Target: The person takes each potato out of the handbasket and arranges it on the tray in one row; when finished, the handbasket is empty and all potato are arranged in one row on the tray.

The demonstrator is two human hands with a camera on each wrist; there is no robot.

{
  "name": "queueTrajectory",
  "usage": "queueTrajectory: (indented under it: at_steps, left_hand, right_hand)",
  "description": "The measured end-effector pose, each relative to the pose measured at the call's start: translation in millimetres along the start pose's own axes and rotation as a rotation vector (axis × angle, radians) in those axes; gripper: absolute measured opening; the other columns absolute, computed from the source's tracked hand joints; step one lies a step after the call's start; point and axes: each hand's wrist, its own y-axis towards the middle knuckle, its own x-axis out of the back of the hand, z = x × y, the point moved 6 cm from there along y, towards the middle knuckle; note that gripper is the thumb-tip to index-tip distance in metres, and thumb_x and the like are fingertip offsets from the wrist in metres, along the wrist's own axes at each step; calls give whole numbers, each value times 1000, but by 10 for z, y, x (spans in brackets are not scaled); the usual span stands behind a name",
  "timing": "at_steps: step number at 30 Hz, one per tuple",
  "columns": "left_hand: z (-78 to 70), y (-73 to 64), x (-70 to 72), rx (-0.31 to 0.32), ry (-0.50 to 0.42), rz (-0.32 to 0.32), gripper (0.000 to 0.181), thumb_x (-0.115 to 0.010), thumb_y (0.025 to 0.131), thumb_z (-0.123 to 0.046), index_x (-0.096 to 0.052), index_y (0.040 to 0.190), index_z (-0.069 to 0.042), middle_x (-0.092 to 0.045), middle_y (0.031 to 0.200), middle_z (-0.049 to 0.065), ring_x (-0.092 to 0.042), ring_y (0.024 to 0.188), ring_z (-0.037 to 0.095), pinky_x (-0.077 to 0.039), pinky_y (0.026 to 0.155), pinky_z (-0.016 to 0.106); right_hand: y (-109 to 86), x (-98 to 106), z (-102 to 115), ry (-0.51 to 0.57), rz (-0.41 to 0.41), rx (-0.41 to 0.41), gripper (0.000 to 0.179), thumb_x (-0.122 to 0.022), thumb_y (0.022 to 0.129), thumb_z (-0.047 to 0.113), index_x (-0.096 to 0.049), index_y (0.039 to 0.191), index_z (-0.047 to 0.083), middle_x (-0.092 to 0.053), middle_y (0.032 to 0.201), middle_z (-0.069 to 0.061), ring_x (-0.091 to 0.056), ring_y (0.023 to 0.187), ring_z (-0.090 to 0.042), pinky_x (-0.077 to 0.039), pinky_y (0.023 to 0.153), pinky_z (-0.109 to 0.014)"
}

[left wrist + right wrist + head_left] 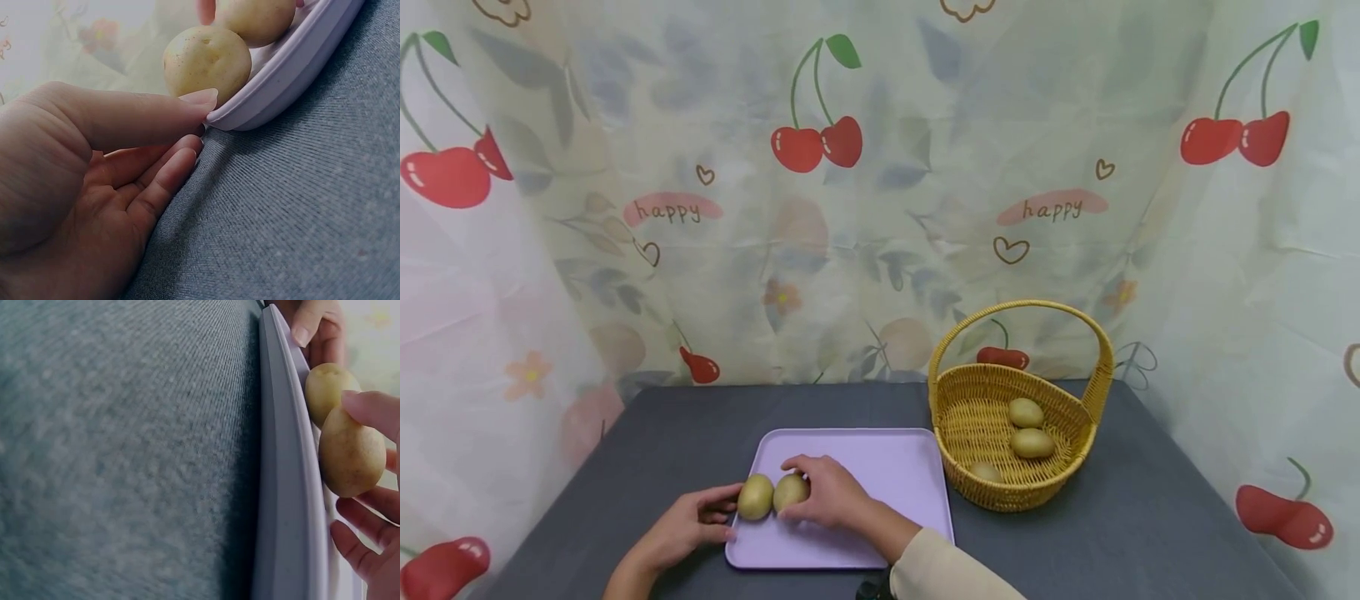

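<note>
Two yellow-brown potatoes lie side by side at the left end of a lilac tray (880,475). My right hand (827,492) holds the right one of them, the potato (352,452), between thumb and fingers from its right side. Against it, or very near, sits the left potato (756,497), close to the tray's left rim. By that rim is my left hand (681,525), its fingers loosely bent and a fingertip at the left potato's side. In the left wrist view the left thumb (150,112) lies straight at the tray's edge, and nothing is gripped in the palm.
Right of the tray stands a wicker basket (951,417) with a tall arched handle, holding a few more potatoes (1032,443). The dark grey cloth (685,442) covers the table. A cherry-printed curtain (880,275) hangs behind and along both sides.
</note>
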Motion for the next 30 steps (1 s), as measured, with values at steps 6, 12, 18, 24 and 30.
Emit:
queueTrajectory:
  at_steps: [6,12,18,24,30]
  left_hand:
    - [-21,3,10,0,32,-12,64,-75,83,-6,-44,133,19,-53,127,34,-57,101,4,-48,82,24]
    - [-17,10,6,32,14,-5,66,-76,83,-8,-44,134,18,-50,130,35,-56,100,-1,-48,83,23]
    - [-11,18,-1,44,14,-2,67,-76,83,-8,-44,135,18,-49,131,36,-56,102,0,-48,84,23]
    - [-5,16,4,49,11,-9,67,-77,82,-7,-43,135,18,-49,131,36,-56,101,-1,-48,84,23]
    - [7,9,0,33,20,-4,66,-76,83,-7,-43,134,19,-50,129,35,-57,102,2,-49,83,24]
  right_hand:
    - [-6,-7,29,-16,33,12,63,-84,74,37,-60,128,16,-64,108,6,-56,101,-8,-43,86,-23]
    - [-20,-17,32,-14,51,9,64,-84,74,37,-60,128,15,-65,109,5,-56,101,-8,-43,87,-23]
    - [-38,-11,14,-4,32,-22,64,-85,73,37,-60,128,17,-64,104,8,-56,97,-8,-44,84,-23]
    - [-35,-7,11,13,30,-28,66,-85,73,36,-58,130,16,-64,105,7,-56,98,-8,-43,85,-23]
    - [-86,82,22,54,64,-22,71,-84,75,36,-54,135,13,-63,119,-4,-58,103,-11,-44,88,-25]
